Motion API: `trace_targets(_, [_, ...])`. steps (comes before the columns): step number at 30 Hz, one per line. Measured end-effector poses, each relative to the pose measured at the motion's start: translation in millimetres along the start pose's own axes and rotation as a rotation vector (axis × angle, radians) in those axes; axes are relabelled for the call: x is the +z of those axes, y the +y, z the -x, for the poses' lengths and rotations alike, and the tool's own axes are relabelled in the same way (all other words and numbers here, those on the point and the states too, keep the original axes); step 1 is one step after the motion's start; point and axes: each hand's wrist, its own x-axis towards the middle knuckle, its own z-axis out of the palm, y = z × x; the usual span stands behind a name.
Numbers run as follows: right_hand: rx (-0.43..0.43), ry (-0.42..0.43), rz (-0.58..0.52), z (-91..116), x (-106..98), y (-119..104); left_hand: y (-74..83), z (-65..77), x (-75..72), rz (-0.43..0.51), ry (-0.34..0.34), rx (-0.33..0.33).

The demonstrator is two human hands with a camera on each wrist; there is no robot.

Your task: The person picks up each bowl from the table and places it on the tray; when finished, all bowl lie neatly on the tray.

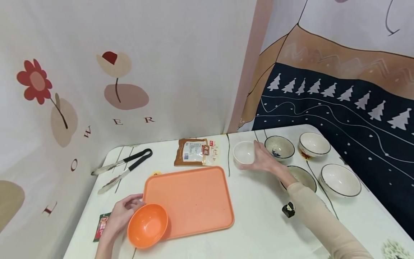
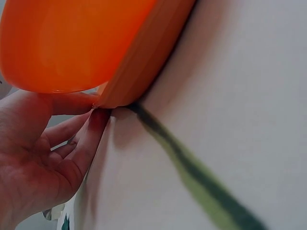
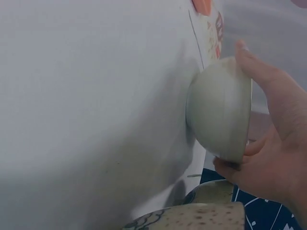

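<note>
In the head view, the left edge of the orange tray (image 1: 200, 201) is pinched by the left hand (image 1: 121, 214). The orange bowl (image 1: 147, 226) is seen just right of that hand, over the tray's near corner and overhanging it. A red and green packet (image 1: 101, 228) is placed just left of the hand, and the tongs (image 1: 139, 163) are laid well beyond it. The small white bowl (image 1: 244, 151) is gripped by the right hand (image 1: 263, 158). Left of this hand a brown packet (image 1: 194, 153) is seen; just right of it, a speckled bowl (image 1: 280, 147). Another bowl (image 1: 303, 176) is partly covered by the right forearm, and two wider white bowls (image 1: 341, 180) are set farther right.

In the left wrist view, the tray's edge is clamped between thumb and fingertips, with the orange bowl directly above the thumb.

In the right wrist view, the small white bowl is clasped at its rim, thumb and fingers on opposite sides; whether its base is touching the tabletop (image 3: 86, 86) cannot be told.
</note>
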Motion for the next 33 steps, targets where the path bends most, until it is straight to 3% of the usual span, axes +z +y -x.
trace_targets(4, [0.027,0.007,-0.024,1,-1,-1,0.8,0.5,0.8,0.008,0.006,-0.01])
trace_targets(17, [0.11,0.165,-0.111,-3,11,-4,-0.3,2.3,0.7,0.007,0.009,0.015])
trace_targets(33, [-0.018,0.402,-0.248,-10,23,-33,-0.9,5.0,1.4,0.007,0.019,0.036])
